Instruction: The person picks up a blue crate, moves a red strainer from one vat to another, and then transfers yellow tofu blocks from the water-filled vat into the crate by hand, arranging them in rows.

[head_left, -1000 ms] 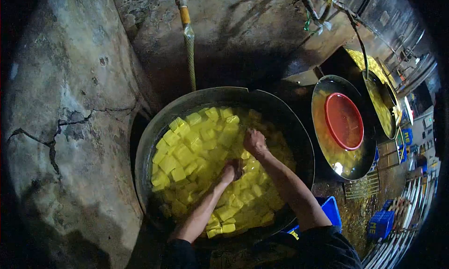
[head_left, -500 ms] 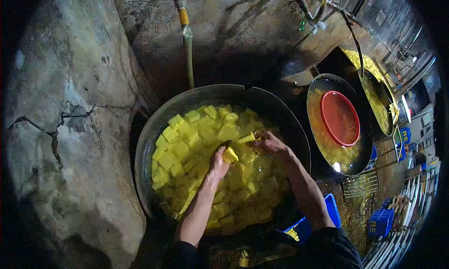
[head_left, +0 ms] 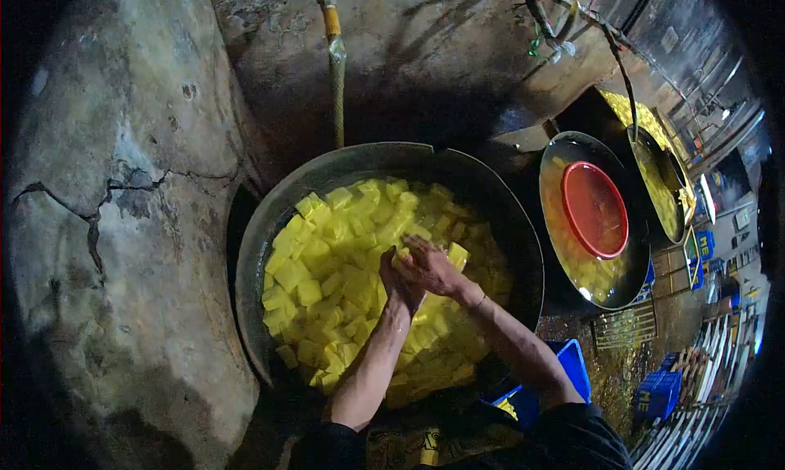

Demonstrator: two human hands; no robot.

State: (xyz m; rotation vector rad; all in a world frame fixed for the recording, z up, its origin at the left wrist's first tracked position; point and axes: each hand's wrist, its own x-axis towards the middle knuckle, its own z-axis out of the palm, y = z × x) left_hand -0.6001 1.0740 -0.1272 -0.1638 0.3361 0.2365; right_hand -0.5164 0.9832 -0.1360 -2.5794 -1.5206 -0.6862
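A large round metal vat (head_left: 282,184) holds many yellow tofu-like blocks (head_left: 307,292) in cloudy yellow water. Over its middle, my two hands meet. My left hand (head_left: 396,284) is cupped, palm turned inward, with a bit of a yellow block (head_left: 401,255) showing between the hands. Bent across it from the right, my right hand (head_left: 435,269) has its fingers closed over the same block, which is mostly hidden. Just right of my right knuckles, another yellow block (head_left: 458,256) stands out, bright and tilted.
A hose (head_left: 337,94) hangs from a tap behind the vat. To the right, a second vat (head_left: 549,155) carries a red basin (head_left: 595,210). Near my right forearm is a blue crate (head_left: 575,368). A cracked wall (head_left: 131,249) borders the left side.
My hands were apart, each with a yellow block. My right hand has come left and down onto my left hand, which has shifted slightly right. The water around the blocks is stirred.
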